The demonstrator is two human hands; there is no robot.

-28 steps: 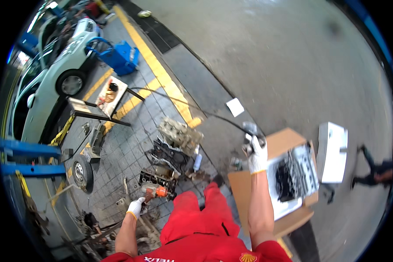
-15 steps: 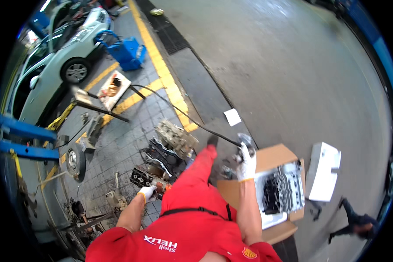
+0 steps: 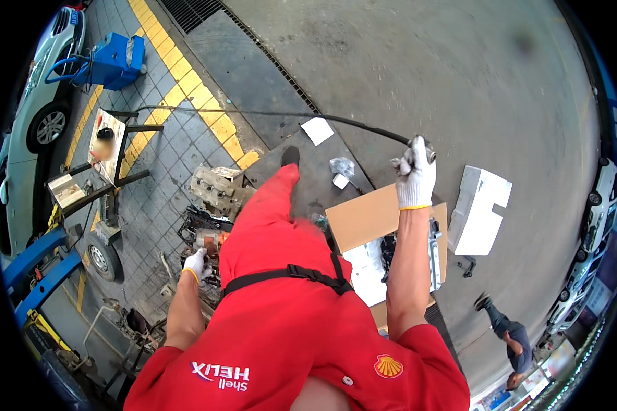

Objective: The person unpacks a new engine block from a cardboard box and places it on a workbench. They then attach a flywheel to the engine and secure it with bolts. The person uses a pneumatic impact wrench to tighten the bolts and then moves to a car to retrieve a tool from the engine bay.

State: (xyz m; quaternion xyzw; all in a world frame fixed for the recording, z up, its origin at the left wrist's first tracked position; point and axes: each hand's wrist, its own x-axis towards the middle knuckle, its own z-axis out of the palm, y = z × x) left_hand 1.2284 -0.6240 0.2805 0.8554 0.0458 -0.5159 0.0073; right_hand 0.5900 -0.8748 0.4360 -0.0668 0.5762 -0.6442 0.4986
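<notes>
My right hand [image 3: 416, 172], in a white glove smudged dark at the fingers, is raised over the open cardboard box [image 3: 363, 218]. Its fingers are closed around the end of a black hose [image 3: 349, 122], which runs away to the left toward the small work table [image 3: 107, 154]. In my white-gloved left hand [image 3: 195, 262], low on the left, is an orange and grey tool [image 3: 211, 238]; its grip is mostly covered. Engine parts [image 3: 197, 220] lie on the tiles just beyond that hand. My right forearm partly hides a metal engine assembly [image 3: 434, 255] inside the box.
A cylinder head [image 3: 216, 190] lies beyond the engine parts. White foam packing [image 3: 478, 209] is right of the box; a paper sheet [image 3: 317, 131] and clear plastic bag [image 3: 342, 166] lie ahead. A wheel [image 3: 104, 257], blue lift arms [image 3: 44, 274] and a blue cart [image 3: 116, 61] are left. A person [image 3: 511, 339] walks at lower right.
My right hand has lifted away from the box with the hose, now stretched straighter. My left hand has shifted with the tool. The whole view has turned, and the walking person has moved.
</notes>
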